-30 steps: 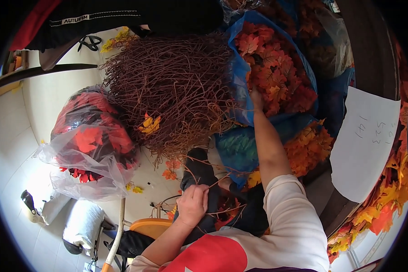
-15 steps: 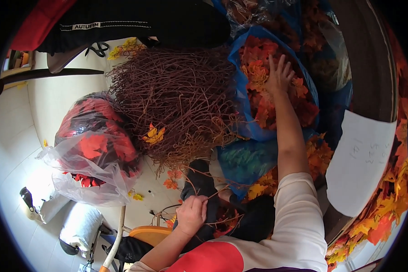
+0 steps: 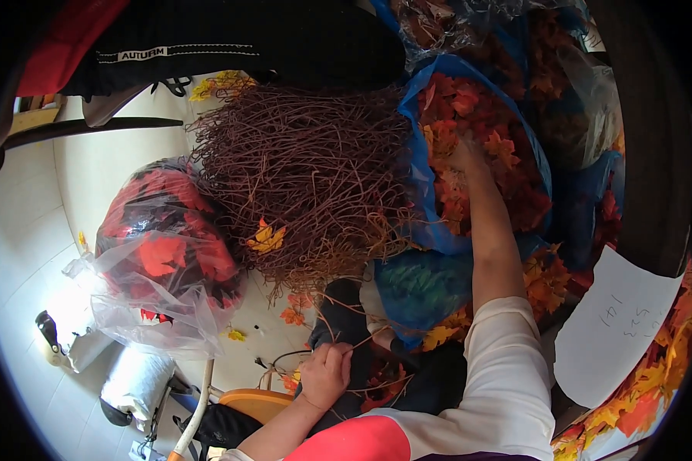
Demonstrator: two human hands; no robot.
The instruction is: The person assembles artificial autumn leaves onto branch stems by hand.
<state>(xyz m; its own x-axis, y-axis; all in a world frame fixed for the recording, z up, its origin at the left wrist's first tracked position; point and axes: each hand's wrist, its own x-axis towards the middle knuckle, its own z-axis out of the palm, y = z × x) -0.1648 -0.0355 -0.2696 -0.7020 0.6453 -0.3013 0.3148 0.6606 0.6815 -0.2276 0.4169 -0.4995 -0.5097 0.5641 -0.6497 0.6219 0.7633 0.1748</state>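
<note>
My left hand [image 3: 327,374] is closed in a pinch on a thin brown artificial vine stem [image 3: 365,339], held over my lap; bits of the stem stick out beyond the fingers. My right hand [image 3: 464,156] reaches down into an open blue plastic bag [image 3: 422,201] filled with red and orange artificial maple leaves [image 3: 460,101]. Its fingers are sunk among the leaves and blurred, so their grip is hidden. Left of the bag lies a big tangled heap of brown stems [image 3: 307,161], with one orange-yellow leaf [image 3: 266,237] on top.
A clear bag of red and black stuff [image 3: 161,253] stands left of the heap. Another person's black-clad leg [image 3: 246,46] lies across the far side. A blue bag with green contents [image 3: 423,288] is near my right arm. White paper [image 3: 619,330] and more autumn leaves [image 3: 653,376] lie right.
My right hand, spread over the leaves before, has sunk down into them. The left hand keeps its pinch on the stem. The whole view has shifted slightly.
</note>
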